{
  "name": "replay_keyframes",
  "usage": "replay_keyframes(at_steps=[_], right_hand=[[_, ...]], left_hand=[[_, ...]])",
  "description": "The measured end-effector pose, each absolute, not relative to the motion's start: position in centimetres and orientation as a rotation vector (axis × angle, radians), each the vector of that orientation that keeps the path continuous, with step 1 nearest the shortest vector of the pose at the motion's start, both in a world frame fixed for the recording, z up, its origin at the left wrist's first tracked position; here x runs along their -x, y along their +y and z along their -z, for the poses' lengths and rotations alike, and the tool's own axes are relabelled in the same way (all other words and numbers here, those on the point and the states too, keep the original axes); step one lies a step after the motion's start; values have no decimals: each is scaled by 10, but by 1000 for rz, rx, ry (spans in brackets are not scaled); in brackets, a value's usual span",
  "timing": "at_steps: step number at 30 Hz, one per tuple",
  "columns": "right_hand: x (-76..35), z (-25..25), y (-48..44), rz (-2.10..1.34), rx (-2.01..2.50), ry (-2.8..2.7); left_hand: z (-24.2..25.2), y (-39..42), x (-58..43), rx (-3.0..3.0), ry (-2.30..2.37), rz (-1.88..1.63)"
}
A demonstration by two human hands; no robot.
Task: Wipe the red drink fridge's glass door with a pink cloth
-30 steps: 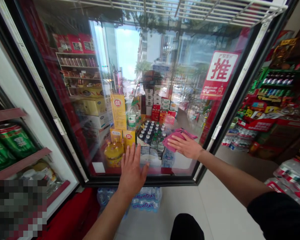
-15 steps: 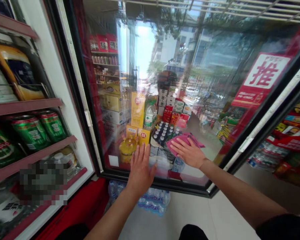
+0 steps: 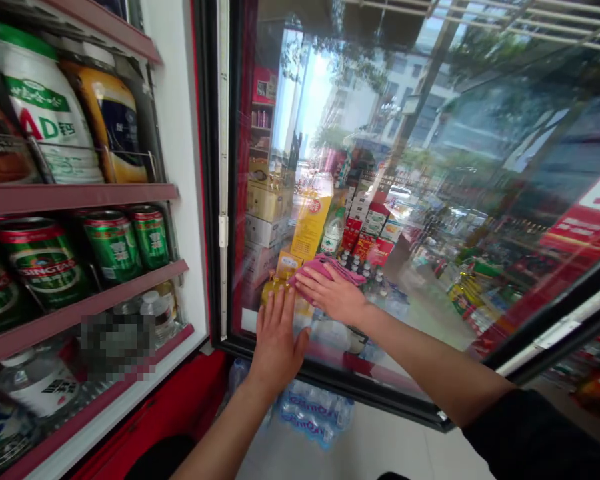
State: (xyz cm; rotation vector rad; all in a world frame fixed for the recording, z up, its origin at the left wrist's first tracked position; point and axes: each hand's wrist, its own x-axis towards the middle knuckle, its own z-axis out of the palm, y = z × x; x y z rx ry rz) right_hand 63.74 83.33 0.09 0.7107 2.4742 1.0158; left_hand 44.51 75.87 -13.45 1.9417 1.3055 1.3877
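My right hand (image 3: 335, 293) lies flat over a pink cloth (image 3: 349, 272) and presses it against the glass door (image 3: 410, 280) of a drinks fridge. Its fingers stretch to the left across the cloth, which shows above and beside them. Close by on the left, my left hand (image 3: 279, 340) is open, fingers up and thumb apart, at the lower part of the glass. Nothing is held in it. Whether its palm touches the glass is hard to tell.
The open fridge on the left has shelves of green cans (image 3: 113, 245) and bottles (image 3: 53, 113). Wrapped water bottles (image 3: 317, 410) stand on the floor beneath the door's lower edge. Boxes and bottles show through the glass, mixed with street reflections.
My right hand has slid the pink cloth leftward over the glass, close to my left hand. The left hand stays nearly in place. The view has turned, showing more of the fridge shelves.
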Motion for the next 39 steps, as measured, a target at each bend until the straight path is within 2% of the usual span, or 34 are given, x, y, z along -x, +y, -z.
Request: replay_keyframes(at_steps=[9, 14, 24, 31, 39], right_hand=[[-510, 61, 922, -917, -624, 2493], [-497, 61, 930, -882, -665, 2545], [-615, -6, 851, -993, -836, 2502], [-710, -53, 788, -1078, -1123, 2479], [-809, -74, 725, -1242, -1491, 2333]], left_hand=[[160, 771, -402, -1880, 1486, -1370], [158, 777, -393, -1897, 1554, -1362], [108, 784, -441, -2048, 1434, -1425], [74, 770, -490, -2206, 1289, -1457], [33, 754, -536, -2365, 1132, -1509]])
